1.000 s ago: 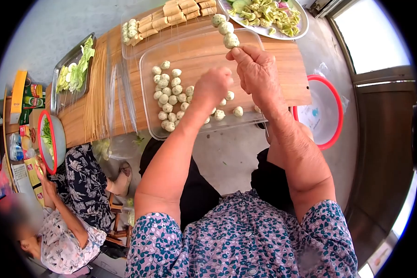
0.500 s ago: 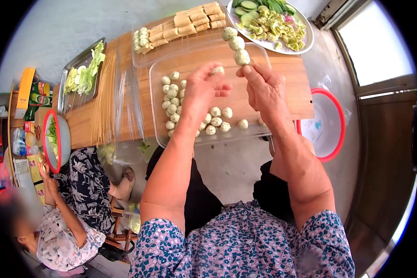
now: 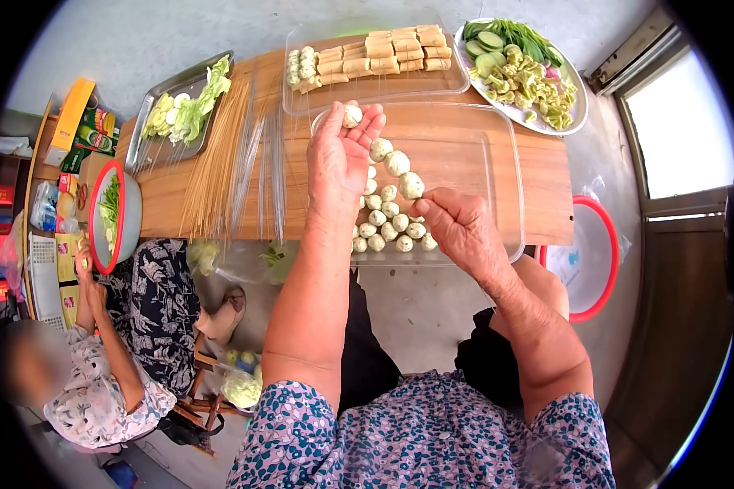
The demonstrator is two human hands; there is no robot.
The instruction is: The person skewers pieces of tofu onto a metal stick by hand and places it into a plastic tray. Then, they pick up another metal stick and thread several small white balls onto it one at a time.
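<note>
My left hand (image 3: 341, 155) is turned palm up over the left side of the clear plastic tray (image 3: 497, 257), with a pale, green-flecked ball (image 3: 352, 116) held at its fingers. My right hand (image 3: 463, 232) pinches the lower end of a skewer of three such balls (image 3: 396, 164). The skewer slants up and left, so its top ball is close to my left fingers. The stick itself is mostly hidden by the balls and my fingers. Several loose balls (image 3: 377, 218) lie in the tray below, partly behind my left forearm.
Bamboo sticks (image 3: 212, 155) lie left of the tray. Behind it a container holds rolled pieces (image 3: 381, 50). A vegetable plate (image 3: 579, 114) stands back right, a metal tray (image 3: 143, 159) back left. A red-rimmed basin (image 3: 607, 269) is at the right. Another person (image 3: 110, 383) sits at the left.
My left hand has turned palm up, bringing its ball into view at the fingers. The skewer in my right hand has tilted further left towards it. The whole view has shifted.
</note>
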